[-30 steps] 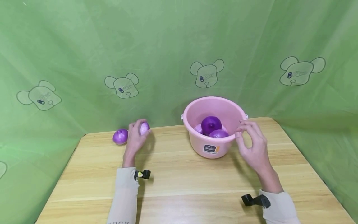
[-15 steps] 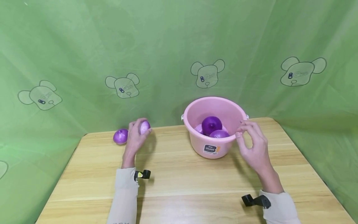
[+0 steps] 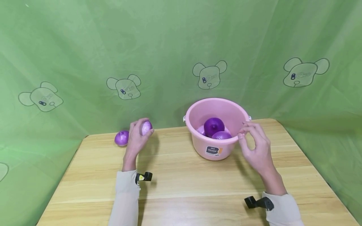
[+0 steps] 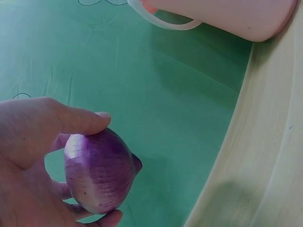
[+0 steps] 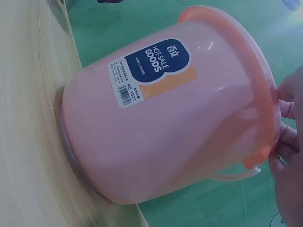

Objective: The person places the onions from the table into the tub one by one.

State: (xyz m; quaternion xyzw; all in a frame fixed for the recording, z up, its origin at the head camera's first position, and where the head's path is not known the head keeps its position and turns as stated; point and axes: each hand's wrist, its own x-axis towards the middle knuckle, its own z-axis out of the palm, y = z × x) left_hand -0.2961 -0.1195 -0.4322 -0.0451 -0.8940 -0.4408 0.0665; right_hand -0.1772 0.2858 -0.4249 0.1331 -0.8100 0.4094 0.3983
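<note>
My left hand [image 3: 136, 136] holds a purple onion [image 4: 99, 170] between thumb and fingers, near the table's back left edge. In the left wrist view its pointed tip faces away from the palm, and the onion shows against the green cloth. Just left of that hand a second purple onion [image 3: 122, 138] lies on the table, partly hidden by the hand. My right hand [image 3: 257, 146] pinches the rim of a pink bucket [image 5: 156, 137] at its right side. Inside the bucket lie a dark purple onion [image 3: 214, 126] and a lighter one [image 3: 222, 135]; more pale purple shows beneath them.
The bucket stands upright on the wooden table [image 3: 181, 182], close to the back edge. Its white handle [image 4: 165, 22] hangs down at the side. Green cloth [image 3: 169, 50] with mouse-like faces hangs behind and beside the table.
My left hand has risen very slightly with the onion. The right hand and the bucket stay as they were.
</note>
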